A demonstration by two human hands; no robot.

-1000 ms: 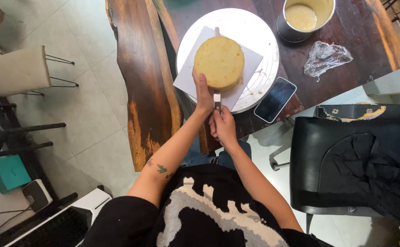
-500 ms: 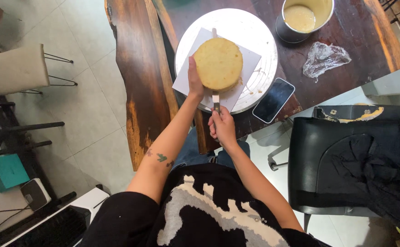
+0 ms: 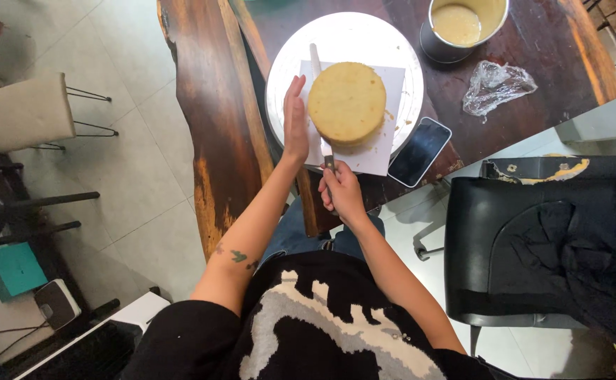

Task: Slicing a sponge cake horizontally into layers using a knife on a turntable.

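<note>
Your left hand [image 3: 294,121] has come off the cake's top since the earlier frames and now stands flat on edge just beside the round yellow cake [image 3: 347,103], fingers straight and pressed together, their tips pointing away from you along the cake's left side. You cannot tell whether the palm touches the cake or only stands next to it. Your right hand [image 3: 340,191] has stayed low at the near edge of the table, fingers curled tight around the dark handle of a long knife [image 3: 320,105]. Its pale blade runs from just past your knuckles up between your left fingers and the cake, its tip showing beyond your left fingertips.

That cake sits on a white square sheet [image 3: 383,151], which lies on a round white turntable [image 3: 285,67] on the dark wooden table [image 3: 547,49]. Right of your right-hand knuckles, just off the sheet's corner, a black phone [image 3: 420,151] lies tilted, screen dark. Further right and beyond it, a crumpled piece of clear plastic wrap [image 3: 497,85] rests on the wood. Past the cake, well beyond your fingertips, a round metal pot [image 3: 463,27] holds pale batter or cream.

Right of your right forearm stands a black chair [image 3: 533,246] with dark cloth on it. Far left of your left elbow, a small teal box [image 3: 14,270] sits on the floor by a cream stool [image 3: 28,112].
</note>
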